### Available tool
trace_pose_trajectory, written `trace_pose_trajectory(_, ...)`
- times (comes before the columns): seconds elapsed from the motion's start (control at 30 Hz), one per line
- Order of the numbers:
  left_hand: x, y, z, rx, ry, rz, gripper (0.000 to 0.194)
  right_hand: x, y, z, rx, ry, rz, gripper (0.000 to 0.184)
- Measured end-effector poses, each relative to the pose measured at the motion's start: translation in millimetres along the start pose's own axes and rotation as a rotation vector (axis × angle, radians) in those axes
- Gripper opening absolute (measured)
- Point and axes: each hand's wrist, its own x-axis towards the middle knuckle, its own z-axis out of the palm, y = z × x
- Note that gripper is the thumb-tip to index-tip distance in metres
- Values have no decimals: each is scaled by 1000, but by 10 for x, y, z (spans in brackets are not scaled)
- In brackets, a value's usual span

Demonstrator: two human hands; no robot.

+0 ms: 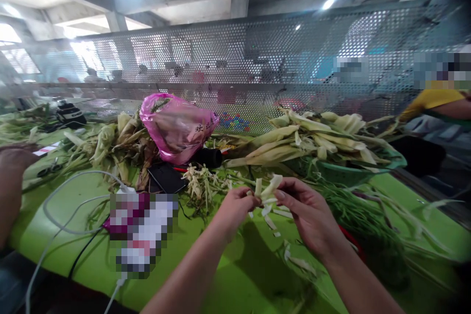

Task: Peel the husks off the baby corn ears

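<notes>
Both my hands are raised over the green table, close together. My left hand [239,208] is closed in a pinch around the lower end of some pale strips, which look like corn husk [273,185]. My right hand [307,213] grips the same pale husk between thumb and fingers from the other side. A few short strips hang below the fingers, and thin husk scraps [300,261] lie on the table under my right wrist. Just beyond my hands sits a small heap of tied dry husk pieces [201,184].
A green basket [393,163] heaped with husks stands at the right, near thin green strands [362,211]. Behind are a pink plastic bag [176,127] and a perforated metal screen [235,54]. Phones and cables [79,198] lie left. Another person's arm [13,186] reaches in; a yellow-sleeved person [434,100] sits right.
</notes>
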Motion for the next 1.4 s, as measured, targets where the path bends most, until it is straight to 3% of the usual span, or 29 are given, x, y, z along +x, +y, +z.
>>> trace_pose_trajectory(0.13,6,-5,-30,283,47,121,10,22,-44,-59,-90,76,-34,21)
trace_pose_trajectory(0.4,-13,55,-140,591,161,228,14,76,-139,-203,-578,69,-70,25)
trace_pose_trajectory(0.47,-24,63,-135,637,149,234,15,76,-112,-205,-546,96,-49,23)
trace_pose_trajectory(0.63,-41,45,-101,593,53,222,15,79,28,-182,-168,197,57,22)
trace_pose_trajectory(0.8,-12,15,-127,543,71,208,17,129,47,-199,82,324,14,23)
trace_pose_trajectory(0.9,-7,31,-144,428,69,194,15,177,12,-290,98,406,-29,26)
trace_pose_trajectory(1.0,-24,65,-147,308,56,173,14,207,-25,-407,-48,458,-47,31)
trace_pose_trajectory(1.1,-41,92,-148,206,46,148,14,200,-65,-460,-391,380,-12,31)
trace_pose_trajectory(1.2,-50,104,-149,105,39,115,14,162,-78,-390,-564,140,131,35)
trace_pose_trajectory(1.3,-56,110,-140,31,15,90,15,119,-32,-246,-454,-53,319,46)
trace_pose_trajectory(1.4,-61,114,-117,-8,-25,77,16,98,38,-130,-214,-74,356,40)
